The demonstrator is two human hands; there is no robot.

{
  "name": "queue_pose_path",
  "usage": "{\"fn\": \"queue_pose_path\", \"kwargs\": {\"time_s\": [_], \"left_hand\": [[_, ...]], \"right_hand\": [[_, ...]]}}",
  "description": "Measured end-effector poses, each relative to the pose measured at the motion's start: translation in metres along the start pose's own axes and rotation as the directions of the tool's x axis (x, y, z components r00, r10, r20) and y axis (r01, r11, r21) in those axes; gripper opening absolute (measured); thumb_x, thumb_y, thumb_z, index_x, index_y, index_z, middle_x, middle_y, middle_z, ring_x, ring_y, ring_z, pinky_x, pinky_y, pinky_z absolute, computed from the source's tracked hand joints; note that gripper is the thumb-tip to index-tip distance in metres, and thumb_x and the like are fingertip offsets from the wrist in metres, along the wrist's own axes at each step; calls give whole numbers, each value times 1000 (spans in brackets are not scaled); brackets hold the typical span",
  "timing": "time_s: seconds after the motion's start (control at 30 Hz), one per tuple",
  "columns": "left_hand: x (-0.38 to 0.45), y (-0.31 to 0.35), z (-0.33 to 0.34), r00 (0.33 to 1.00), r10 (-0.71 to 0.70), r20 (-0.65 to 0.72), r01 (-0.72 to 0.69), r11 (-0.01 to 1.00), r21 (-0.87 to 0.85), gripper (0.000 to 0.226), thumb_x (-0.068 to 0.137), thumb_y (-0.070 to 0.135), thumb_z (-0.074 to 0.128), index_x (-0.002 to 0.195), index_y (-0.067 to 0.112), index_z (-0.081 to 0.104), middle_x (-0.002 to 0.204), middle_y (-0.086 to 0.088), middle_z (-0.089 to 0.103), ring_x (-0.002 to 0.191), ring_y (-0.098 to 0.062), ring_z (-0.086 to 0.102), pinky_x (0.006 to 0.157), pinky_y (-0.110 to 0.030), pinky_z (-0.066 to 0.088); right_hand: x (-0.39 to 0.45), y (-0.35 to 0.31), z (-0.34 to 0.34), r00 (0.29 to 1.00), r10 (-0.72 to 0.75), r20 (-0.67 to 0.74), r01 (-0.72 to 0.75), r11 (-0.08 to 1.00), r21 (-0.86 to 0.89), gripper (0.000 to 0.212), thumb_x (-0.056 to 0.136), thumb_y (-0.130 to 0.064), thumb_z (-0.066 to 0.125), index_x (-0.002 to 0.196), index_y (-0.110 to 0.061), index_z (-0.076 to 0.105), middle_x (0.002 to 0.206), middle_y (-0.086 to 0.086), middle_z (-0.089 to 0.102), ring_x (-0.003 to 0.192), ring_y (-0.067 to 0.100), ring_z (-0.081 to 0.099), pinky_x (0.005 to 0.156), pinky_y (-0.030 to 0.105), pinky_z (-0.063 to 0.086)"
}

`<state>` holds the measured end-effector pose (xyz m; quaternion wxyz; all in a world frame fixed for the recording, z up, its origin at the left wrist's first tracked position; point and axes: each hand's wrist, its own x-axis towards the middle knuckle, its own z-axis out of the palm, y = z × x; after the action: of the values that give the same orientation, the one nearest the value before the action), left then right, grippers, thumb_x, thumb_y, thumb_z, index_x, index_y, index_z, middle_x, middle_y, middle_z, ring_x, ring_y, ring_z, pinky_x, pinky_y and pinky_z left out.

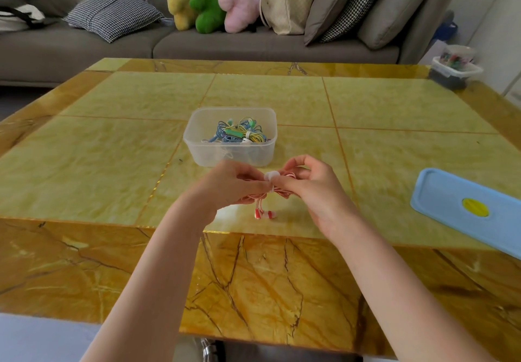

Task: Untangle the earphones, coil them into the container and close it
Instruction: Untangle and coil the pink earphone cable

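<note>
Red-and-white earphones (263, 212) are bundled between my two hands just above the table, their two earbuds dangling below. My left hand (228, 187) pinches the cord bundle from the left. My right hand (307, 187) pinches it from the right, beside a white piece at the top of the bundle. Behind my hands stands a clear plastic container (197, 142), open, holding blue, green and yellow earphones (239, 133) in coils. Its blue lid (462, 206) with a yellow sticker lies flat at the right edge of the table.
The yellow marble table (112, 150) spreads wide around the container. Another lidded plastic box (454, 71) sits at the far right corner. A grey sofa (253, 43) with cushions, plush toys and a bag stands behind the table.
</note>
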<state>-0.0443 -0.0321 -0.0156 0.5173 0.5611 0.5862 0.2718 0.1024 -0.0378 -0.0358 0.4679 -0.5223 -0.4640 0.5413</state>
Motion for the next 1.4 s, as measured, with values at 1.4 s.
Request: {"fn": "queue_pose_path", "kwargs": {"time_s": [1.4], "left_hand": [[2, 3, 43, 803, 489, -339, -290, 819, 495, 7, 83, 21, 67, 86, 15, 70, 79, 1, 71, 67, -16, 63, 63, -30, 50]], "right_hand": [[1, -13, -21, 994, -98, -41, 80, 946, -313, 23, 80, -3, 69, 88, -24, 64, 79, 12, 70, 71, 19, 65, 82, 40, 54]]}}
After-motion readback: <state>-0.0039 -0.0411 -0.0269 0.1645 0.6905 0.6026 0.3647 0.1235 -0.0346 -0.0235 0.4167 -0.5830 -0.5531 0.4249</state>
